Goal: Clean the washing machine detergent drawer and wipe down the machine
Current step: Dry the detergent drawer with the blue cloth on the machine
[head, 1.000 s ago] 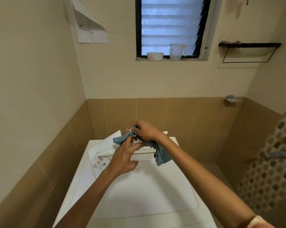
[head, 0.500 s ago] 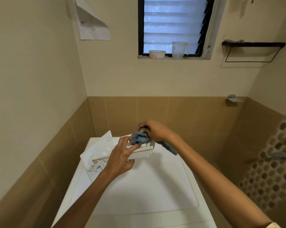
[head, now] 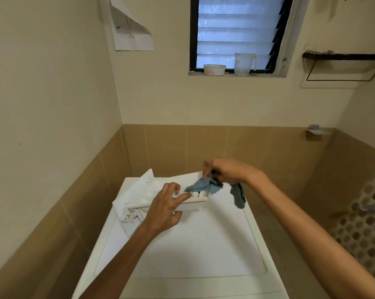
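While left hand (head: pixel 164 209) steadies drawer (head: pixel 152 196) — cloth (head: pixel 206 185) in right hand (head: pixel 227 170).

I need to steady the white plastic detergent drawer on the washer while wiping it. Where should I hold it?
Grip the white plastic detergent drawer by its long near wall, coming from the near side as the left hand does. That leaves its open top free for the blue cloth.

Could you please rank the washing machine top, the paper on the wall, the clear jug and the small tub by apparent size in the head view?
1. washing machine top
2. paper
3. jug
4. tub, close to the jug, so unsure
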